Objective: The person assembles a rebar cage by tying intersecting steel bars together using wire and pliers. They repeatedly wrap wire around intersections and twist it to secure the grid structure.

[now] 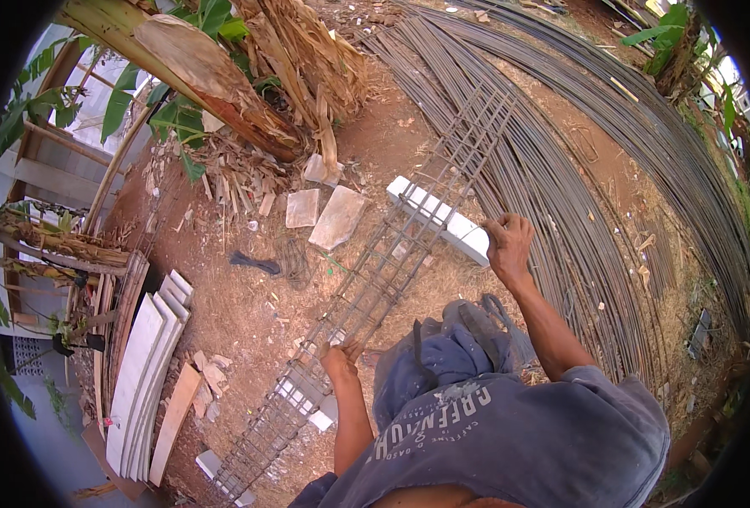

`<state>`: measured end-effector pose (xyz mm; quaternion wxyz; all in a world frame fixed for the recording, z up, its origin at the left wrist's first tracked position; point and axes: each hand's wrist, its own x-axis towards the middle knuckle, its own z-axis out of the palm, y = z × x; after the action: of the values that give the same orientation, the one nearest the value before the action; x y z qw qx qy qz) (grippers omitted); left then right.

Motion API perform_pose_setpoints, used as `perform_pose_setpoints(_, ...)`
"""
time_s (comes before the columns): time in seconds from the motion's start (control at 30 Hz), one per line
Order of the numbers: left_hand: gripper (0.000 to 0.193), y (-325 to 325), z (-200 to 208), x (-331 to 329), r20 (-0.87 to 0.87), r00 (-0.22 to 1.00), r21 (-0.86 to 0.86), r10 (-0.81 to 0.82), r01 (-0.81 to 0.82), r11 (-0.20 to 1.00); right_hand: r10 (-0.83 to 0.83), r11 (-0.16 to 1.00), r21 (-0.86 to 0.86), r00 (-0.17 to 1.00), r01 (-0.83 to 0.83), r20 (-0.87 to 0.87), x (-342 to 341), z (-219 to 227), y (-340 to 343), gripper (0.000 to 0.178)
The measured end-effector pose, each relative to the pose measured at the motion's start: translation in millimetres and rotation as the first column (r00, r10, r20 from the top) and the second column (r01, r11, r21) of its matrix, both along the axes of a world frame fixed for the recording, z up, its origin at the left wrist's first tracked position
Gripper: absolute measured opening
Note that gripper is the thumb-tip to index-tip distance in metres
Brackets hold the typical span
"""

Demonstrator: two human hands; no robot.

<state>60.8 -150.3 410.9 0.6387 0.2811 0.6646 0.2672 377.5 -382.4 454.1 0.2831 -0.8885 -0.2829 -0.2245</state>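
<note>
A long rebar cage [373, 269] of thin steel rods and square ties runs diagonally from lower left to upper right. It lies across a long white block [459, 230] and a second white block [322, 416]. My left hand [339, 359] is closed on the cage's rods near its middle, its fingertips partly hidden. Beside the right end of the long white block, my right hand [510, 245] has its fingers curled and pinched together, right of the cage. Whatever is between those fingers is too small to make out.
Long steel bars [553, 212] sweep over the ground on the right. Flat stone pieces [339, 217] and a dark cloth-like scrap [254, 262] lie left of the cage. Curved white boards [142, 381] stack at lower left. A banana trunk [188, 72] leans at upper left.
</note>
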Motion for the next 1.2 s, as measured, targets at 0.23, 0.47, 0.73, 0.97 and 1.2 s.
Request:
perform_pose_setpoints(0.23, 0.047, -55.8, -69.1, -8.6, 0.219, 0.975, -0.422, 0.035, 0.062, 0.904, 0.09, 0.987, -0.133, 0.996, -0.087, 0.017, 54.5, 31.2, 59.0, 0.012)
perform_pose_setpoints(0.47, 0.054, -73.6, -26.0, 23.7, 0.015, 0.938, -0.139, -0.347, 0.345, 0.928, 0.488, 0.712, 0.698, 0.656, 0.083, -0.576, 49.5, 64.6, 144.6, 0.021)
perform_pose_setpoints(0.73, 0.061, -11.5, 56.9, 43.2, 0.026, 0.868, 0.315, -0.496, 0.464, 0.828, 0.713, 0.674, 0.531, 0.639, -0.513, -0.288, -49.9, 98.5, 164.2, 0.024)
perform_pose_setpoints(0.97, 0.036, 25.3, 125.6, 73.7, 0.467, 0.878, 0.314, -0.105, -0.054, 0.948, 0.77, 0.636, 0.532, 0.415, -0.559, -0.485, -133.0, 77.9, 118.7, 0.02)
perform_pose_setpoints(1.2, 0.036, -14.9, 115.0, 73.4, 0.626, 0.681, 0.016, 0.379, -0.498, 0.867, 0.696, 0.717, 0.529, 0.427, -0.454, -0.577, -133.0, 68.5, 115.4, 0.021)
